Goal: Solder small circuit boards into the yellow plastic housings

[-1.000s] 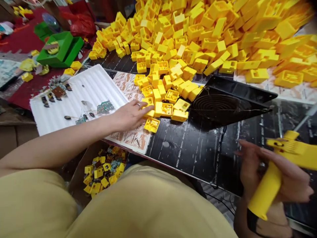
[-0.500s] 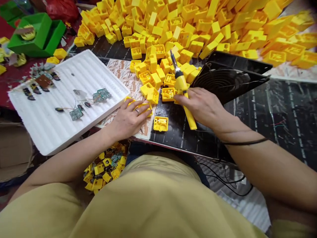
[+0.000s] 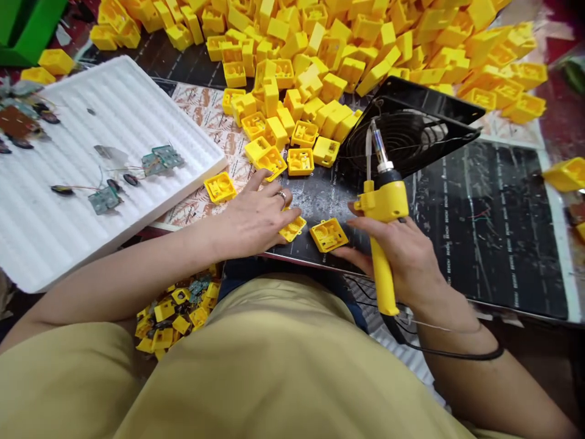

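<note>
My right hand is wrapped round a yellow soldering iron, its metal tip pointing up and away from me. Thumb and finger of that same hand also reach to the edge of an open yellow plastic case on the black mat. Palm down, my left hand has its thumb and a finger about another yellow case, partly hidden under them. Its outer finger is stretched toward a yellow case at the front of the pile. A single case lies left of this hand.
A heap of yellow cases spreads across the back. At left, a white foam tray carries green circuit boards with wires. A black fan stands behind the iron. Below the table edge lie yellow scraps.
My right hand, with the soldering iron, has come nearer and to the right, its fingers now at a case. My left hand has shifted right onto another case. The view has shifted.
</note>
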Tool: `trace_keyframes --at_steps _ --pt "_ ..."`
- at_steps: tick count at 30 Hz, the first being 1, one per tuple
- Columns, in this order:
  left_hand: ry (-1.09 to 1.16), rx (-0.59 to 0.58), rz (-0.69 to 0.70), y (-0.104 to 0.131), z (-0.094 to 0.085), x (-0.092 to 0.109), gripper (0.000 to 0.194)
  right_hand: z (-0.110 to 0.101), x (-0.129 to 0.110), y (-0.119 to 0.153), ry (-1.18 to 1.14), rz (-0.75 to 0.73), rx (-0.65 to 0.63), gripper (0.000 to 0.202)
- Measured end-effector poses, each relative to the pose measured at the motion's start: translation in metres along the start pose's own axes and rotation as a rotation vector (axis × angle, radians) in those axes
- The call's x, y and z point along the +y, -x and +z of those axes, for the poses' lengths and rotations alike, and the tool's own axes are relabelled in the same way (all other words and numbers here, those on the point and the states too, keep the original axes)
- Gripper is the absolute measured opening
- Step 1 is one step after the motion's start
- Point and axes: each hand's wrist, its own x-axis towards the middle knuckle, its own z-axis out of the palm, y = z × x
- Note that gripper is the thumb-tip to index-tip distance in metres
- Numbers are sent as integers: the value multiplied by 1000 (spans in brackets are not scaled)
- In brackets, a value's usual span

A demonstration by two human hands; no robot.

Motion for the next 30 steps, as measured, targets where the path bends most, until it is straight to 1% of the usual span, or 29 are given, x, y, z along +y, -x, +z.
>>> trace_keyframes --at_steps 2,4,5,7,9,11,13,15,17,19,21,23,24,25,26,28,30 --pt "-7 35 -88 -4 2 9 44 2 -4 2 46 20 22 48" --pt "9 76 -158 -3 4 12 55 6 -10 1 109 45 19 53" --pt "26 97 -183 -1 5 10 61 8 -12 1 131 49 12 51" --pt "77 117 -218 10 5 -2 66 12 -13 -1 125 24 -15 39" --pt "123 101 -234 26 2 -20 60 13 -10 -1 114 3 -14 27" --pt "116 45 -261 43 -1 -34 49 12 -4 0 187 4 7 23" --pt "65 -17 -294 54 -2 -40 44 9 2 0 269 2 0 30" --pt "23 -57 -288 58 -1 -37 44 7 8 -2 258 -40 -47 41" --pt "16 -55 -258 57 -1 -31 47 3 14 -4 150 -96 -83 44" --pt "12 -26 -242 53 -2 -27 55 0 20 -6 -1 -119 -134 35" --pt "12 -24 -206 50 -5 -25 57 -1 24 -7 -131 -110 -213 29" --pt "17 -87 -148 46 -8 -25 53 -1 24 -6 -152 -104 -261 28" --pt "17 -126 -142 44 -9 -24 51 0 22 -5 -104 -101 -256 27" --pt "12 -150 -173 41 -9 -22 49 1 19 -5 -33 -99 -233 24" --pt "3 -163 -240 38 -9 -19 51 2 16 -5 46 -94 -197 21" --pt "-5 -156 -403 31 -10 -10 63 4 8 -6 163 -74 -117 19" --pt "12 -167 -505 25 -11 -3 77 2 2 -8 193 -52 -55 27"
